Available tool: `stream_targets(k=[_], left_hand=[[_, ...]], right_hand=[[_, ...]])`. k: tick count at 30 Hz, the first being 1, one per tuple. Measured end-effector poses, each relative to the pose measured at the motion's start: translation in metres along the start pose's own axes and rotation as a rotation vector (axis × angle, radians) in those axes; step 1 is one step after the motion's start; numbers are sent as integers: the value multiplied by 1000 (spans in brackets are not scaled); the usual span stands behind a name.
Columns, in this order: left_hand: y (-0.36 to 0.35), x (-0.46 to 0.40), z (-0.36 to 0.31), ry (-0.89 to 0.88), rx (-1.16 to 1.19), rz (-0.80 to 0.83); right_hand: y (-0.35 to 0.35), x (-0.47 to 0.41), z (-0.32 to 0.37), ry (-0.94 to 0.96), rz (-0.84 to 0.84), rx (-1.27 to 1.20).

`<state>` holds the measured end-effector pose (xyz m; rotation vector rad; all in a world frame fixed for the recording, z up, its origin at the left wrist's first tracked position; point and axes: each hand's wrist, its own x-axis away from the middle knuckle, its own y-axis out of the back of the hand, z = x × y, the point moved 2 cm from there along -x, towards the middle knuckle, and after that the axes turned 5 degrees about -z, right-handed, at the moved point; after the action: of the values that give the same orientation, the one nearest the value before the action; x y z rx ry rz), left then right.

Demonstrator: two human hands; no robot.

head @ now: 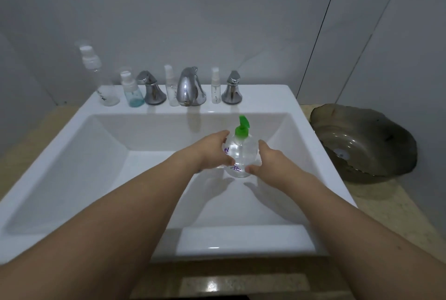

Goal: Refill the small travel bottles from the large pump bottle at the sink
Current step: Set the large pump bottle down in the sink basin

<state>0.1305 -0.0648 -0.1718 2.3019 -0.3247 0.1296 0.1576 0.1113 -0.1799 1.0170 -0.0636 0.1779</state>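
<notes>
Pump bottle (240,155) sits over the sink (72,155) basin, right of centre, held between both hands. Round clear body, green pump head on top with its spout pointing away toward the tap (190,87). Purple handwriting on the near face. Whether the base rests on the basin floor or hangs just above it cannot be told.

Left hand (212,151): fingers curled round the left side of the bottle, thumb low on the front. Right hand (268,157): fingers wrapped on the right side, thumb near the bottom edge. Both grip the body, not the pump.

Four small travel bottles stand on the back ledge of the sink: a tall one (101,77) far left, a short one with blue liquid (131,89) beside it, a slim one (170,86) left of the tap, a slim one (215,85) right of it. All capped, untouched.

Handling judgement: thin plastic, likely to flex under squeeze; appears well filled with clear liquid, so moderately heavy. Smooth wall, slippery if wet or soapy. Best hold is around the widest part of the body, with the other hand free for the pump collar.

Dark glass dish (362,140) on the bench to the right.
</notes>
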Motion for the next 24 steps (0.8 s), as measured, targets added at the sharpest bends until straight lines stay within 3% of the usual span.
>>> stream_targets(k=[5,12,24], left_hand=[[13,23,-9,46,-118,8],[75,89,9,102,-288,-7],[200,146,61,181,-299,-321]], right_hand=[[6,22,13,-124,46,53],[8,59,80,-52,53,126],[-32,48,231,178,93,75]])
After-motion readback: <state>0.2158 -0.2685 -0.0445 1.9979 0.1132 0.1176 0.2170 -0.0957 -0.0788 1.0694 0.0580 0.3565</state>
